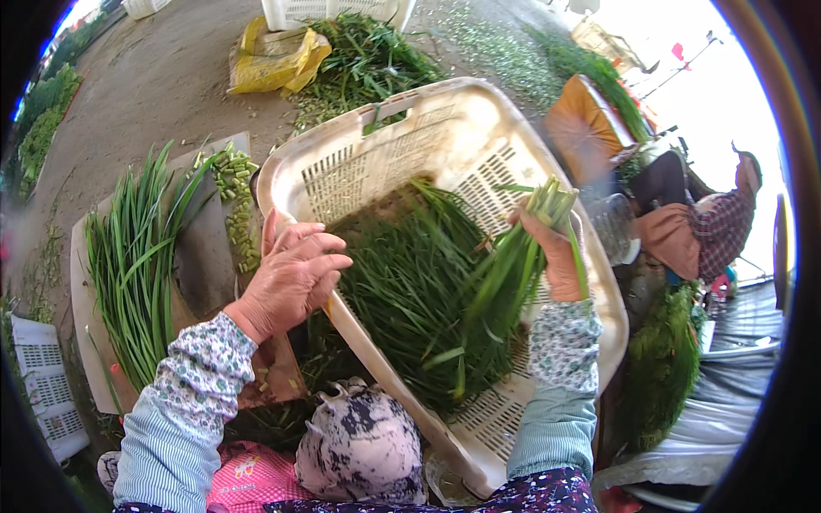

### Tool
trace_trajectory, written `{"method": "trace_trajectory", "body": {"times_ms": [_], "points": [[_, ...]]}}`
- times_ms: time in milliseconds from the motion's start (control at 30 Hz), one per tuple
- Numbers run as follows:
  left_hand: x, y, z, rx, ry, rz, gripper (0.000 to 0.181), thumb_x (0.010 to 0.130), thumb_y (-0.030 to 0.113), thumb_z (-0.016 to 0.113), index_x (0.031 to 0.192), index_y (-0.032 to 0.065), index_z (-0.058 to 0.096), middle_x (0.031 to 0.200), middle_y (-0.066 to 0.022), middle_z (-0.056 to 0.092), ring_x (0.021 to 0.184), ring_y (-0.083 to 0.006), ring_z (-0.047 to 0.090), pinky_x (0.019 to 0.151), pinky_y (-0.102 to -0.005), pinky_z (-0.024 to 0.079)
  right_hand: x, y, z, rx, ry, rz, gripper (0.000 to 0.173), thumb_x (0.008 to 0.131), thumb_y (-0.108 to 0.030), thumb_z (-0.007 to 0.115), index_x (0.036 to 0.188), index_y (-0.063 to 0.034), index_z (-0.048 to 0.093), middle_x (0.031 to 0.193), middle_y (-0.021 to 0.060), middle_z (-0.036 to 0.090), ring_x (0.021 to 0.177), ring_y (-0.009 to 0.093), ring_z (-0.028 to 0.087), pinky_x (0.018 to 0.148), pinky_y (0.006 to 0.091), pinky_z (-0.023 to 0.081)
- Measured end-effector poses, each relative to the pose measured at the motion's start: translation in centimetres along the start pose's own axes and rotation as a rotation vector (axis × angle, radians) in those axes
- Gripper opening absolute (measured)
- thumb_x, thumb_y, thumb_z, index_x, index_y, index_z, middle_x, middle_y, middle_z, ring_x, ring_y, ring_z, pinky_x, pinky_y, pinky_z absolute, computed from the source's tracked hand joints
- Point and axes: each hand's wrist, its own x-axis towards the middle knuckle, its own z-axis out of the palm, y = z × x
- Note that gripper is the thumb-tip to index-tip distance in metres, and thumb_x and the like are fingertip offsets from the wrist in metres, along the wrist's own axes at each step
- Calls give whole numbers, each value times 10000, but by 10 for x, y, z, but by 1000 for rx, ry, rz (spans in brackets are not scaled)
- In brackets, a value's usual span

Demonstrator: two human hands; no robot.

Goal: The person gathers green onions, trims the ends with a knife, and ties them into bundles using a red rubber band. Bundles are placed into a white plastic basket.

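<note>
My right hand grips a bunch of garlic chives near its pale, trimmed stem ends. The ends point up, and the leaves hang down into the white plastic crate. More long green chives lie loosely across the crate's bottom. My left hand holds nothing; its fingers are spread over the crate's left rim. To the left, another bundle of chives rests on a board. Beside that bundle is a broad grey metal plate or blade, and short cut stem pieces lie along its far side.
Beyond the crate are a yellow woven sack, a heap of green trimmings and another white crate. A person sits at the right near a green bundle. A slatted white crate stands at lower left.
</note>
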Motion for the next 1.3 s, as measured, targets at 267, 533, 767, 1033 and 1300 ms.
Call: {"method": "trace_trajectory", "body": {"times_ms": [267,533,767,1033,1300], "points": [[-8,14,-7,-24,82,-15,235,916,175,684,1130,98,739,1272,-92,666,1349,-359,501,1224,-574,188,-55,-121,13,-214,570,-627,244,941,-113,744,1131,4,646,1114,76,686,990,140,655,893,305,510],[-70,130,-59,-1775,-424,-364,1030,913,820,398,1498,-25,455,1500,-163,531,1364,-297,523,1182,-425,385,-160,-148,129,84,-110,-878,160,957,-141,616,1088,-77,682,1153,137,664,990,237,679,842,364,599],[-132,143,-103,-2169,-413,-455,1214,760,969,394,1589,82,352,1503,-235,511,1342,-383,538,1138,-443,435,-263,-134,233,-641,-474,-1470,277,756,-160,667,1022,-93,701,1168,99,687,1156,279,661,1063,440,504],[-174,140,-143,-1904,-144,-312,880,913,486,685,1564,1,342,1520,-281,460,1212,-351,641,1051,-423,531,-298,-145,257,-853,-600,-1430,374,873,-228,662,1243,-185,697,1419,17,622,1349,170,562,1087,381,445],[-200,124,-182,-1873,421,-157,676,901,269,737,1430,-57,471,1247,-177,663,971,-236,710,862,-341,611,-319,-108,262,-564,-369,-1160,373,829,-81,690,1202,-89,706,1306,95,658,1143,242,642,992,431,485]]}}
